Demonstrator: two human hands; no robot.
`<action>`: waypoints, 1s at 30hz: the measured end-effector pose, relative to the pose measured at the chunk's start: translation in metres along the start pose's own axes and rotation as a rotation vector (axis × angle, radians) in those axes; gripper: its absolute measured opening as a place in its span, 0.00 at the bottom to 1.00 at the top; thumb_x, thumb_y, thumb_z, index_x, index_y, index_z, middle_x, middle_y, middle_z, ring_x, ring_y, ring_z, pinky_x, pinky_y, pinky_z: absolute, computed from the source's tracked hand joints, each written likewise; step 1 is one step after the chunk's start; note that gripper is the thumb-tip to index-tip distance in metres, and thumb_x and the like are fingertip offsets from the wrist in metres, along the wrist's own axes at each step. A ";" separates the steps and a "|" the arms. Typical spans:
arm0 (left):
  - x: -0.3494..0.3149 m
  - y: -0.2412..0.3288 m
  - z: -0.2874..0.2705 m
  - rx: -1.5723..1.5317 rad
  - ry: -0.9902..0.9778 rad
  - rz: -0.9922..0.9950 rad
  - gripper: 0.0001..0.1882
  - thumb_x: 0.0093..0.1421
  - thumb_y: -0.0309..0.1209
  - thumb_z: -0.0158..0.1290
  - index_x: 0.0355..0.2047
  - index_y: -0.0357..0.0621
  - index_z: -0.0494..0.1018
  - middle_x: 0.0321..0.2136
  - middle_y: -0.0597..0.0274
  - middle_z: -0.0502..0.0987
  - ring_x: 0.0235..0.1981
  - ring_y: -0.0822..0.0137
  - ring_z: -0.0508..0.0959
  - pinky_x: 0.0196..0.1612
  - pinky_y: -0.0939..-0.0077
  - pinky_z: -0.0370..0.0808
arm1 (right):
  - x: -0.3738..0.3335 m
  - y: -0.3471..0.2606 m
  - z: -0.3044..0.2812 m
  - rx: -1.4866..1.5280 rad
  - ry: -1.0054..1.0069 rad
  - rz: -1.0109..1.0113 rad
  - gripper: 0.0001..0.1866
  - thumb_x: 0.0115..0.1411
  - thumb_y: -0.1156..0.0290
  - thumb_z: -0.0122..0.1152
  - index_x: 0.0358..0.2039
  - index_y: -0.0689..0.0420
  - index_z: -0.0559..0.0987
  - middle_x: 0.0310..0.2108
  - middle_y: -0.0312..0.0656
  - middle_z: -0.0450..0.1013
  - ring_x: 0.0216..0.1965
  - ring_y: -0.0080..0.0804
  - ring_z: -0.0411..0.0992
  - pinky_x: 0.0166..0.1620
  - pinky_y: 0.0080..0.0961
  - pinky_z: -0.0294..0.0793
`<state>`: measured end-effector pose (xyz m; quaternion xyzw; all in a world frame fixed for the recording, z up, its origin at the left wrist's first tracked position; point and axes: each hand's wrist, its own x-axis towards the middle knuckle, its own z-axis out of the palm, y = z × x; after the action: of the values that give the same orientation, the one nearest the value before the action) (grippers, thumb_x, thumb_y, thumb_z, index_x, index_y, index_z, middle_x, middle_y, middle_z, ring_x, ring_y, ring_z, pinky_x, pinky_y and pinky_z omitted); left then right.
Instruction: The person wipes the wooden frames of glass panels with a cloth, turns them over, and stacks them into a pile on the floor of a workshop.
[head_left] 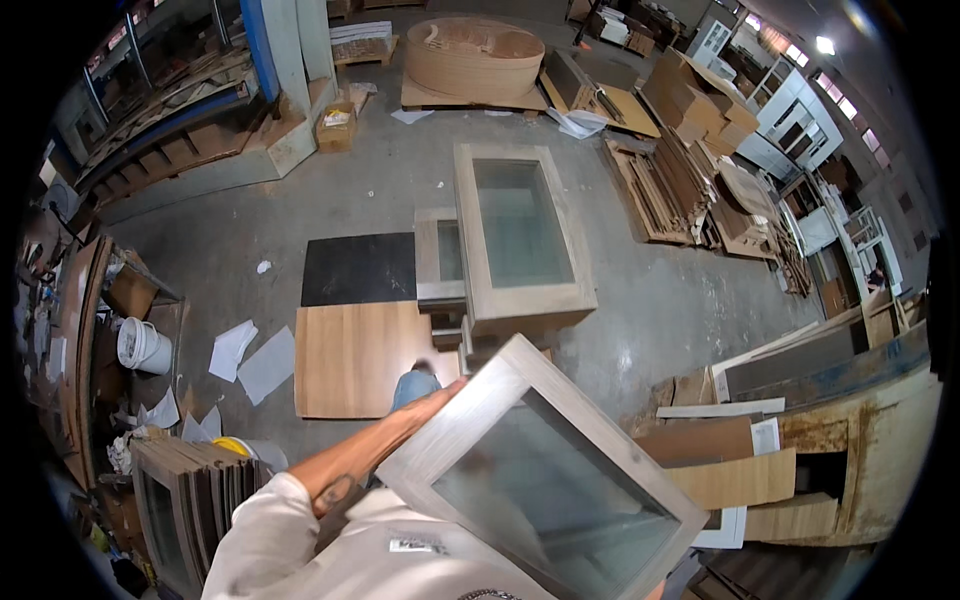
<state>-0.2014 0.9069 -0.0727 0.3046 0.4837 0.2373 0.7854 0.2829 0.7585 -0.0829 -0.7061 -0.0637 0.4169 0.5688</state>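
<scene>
A glass-panelled cabinet door (400,468) with a pale wood-grain frame is tilted diagonally in front of my body. My left hand (452,392) grips its upper left edge, with the fingers mostly hidden behind the frame. Of my right hand (657,591) only a sliver of skin shows by the door's lower right corner; its fingers are out of sight. Just beyond the held door stands a stack of similar glass doors (562,215). Against its left side is a lower pile of smaller framed glass doors (428,272).
A wood-grain panel (350,360) and a black panel (358,268) lie on the floor ahead. Loose white sheets (266,365) and a white bucket (144,346) are at left. Upright panels (200,490) stand near my left elbow. Boards (735,480) and cardboard piles (670,195) lie at right.
</scene>
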 end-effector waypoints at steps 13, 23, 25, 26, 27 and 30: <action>0.082 0.148 -0.164 -0.348 0.214 0.062 0.27 0.65 0.49 0.36 0.53 0.40 0.65 0.44 0.53 0.70 0.42 0.61 0.73 0.43 0.67 0.72 | 0.133 -0.140 0.321 -0.108 -0.220 -0.158 0.24 0.63 0.49 0.44 0.44 0.57 0.75 0.36 0.40 0.75 0.32 0.28 0.71 0.34 0.28 0.70; 0.181 0.189 -0.233 -0.790 0.308 0.215 0.19 0.66 0.40 0.39 0.47 0.39 0.69 0.31 0.59 0.74 0.28 0.67 0.77 0.29 0.76 0.77 | 0.240 -0.180 0.535 -0.153 -0.432 -0.175 0.24 0.62 0.49 0.44 0.43 0.57 0.76 0.35 0.39 0.75 0.32 0.28 0.71 0.34 0.28 0.70; 0.203 0.187 -0.228 -0.833 0.351 0.264 0.17 0.66 0.38 0.40 0.45 0.39 0.69 0.28 0.60 0.75 0.25 0.68 0.78 0.26 0.77 0.78 | 0.255 -0.186 0.551 -0.174 -0.455 -0.184 0.24 0.62 0.49 0.44 0.43 0.57 0.76 0.35 0.39 0.75 0.31 0.27 0.71 0.34 0.28 0.70; 0.206 0.186 -0.224 -0.811 0.423 0.295 0.16 0.66 0.38 0.41 0.45 0.39 0.69 0.29 0.61 0.75 0.25 0.68 0.77 0.25 0.78 0.78 | 0.265 -0.180 0.563 -0.182 -0.484 -0.174 0.24 0.62 0.49 0.44 0.43 0.57 0.76 0.35 0.39 0.75 0.31 0.27 0.71 0.34 0.28 0.70; 0.207 0.182 -0.226 -0.830 0.363 0.265 0.17 0.66 0.38 0.41 0.45 0.39 0.69 0.29 0.61 0.75 0.25 0.68 0.77 0.25 0.78 0.78 | 0.274 -0.177 0.563 -0.195 -0.499 -0.168 0.24 0.62 0.49 0.44 0.43 0.57 0.76 0.34 0.39 0.75 0.31 0.27 0.71 0.33 0.28 0.70; 0.192 0.179 -0.220 -0.753 0.221 0.181 0.23 0.66 0.43 0.40 0.41 0.33 0.73 0.26 0.53 0.77 0.25 0.63 0.79 0.31 0.73 0.80 | 0.306 -0.173 0.568 -0.206 -0.555 -0.175 0.24 0.62 0.49 0.44 0.42 0.57 0.76 0.34 0.39 0.75 0.31 0.27 0.71 0.33 0.27 0.70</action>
<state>-0.3344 1.2152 -0.1402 0.0096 0.4157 0.4973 0.7615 0.1712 1.4171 -0.0954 -0.6110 -0.3191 0.5345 0.4890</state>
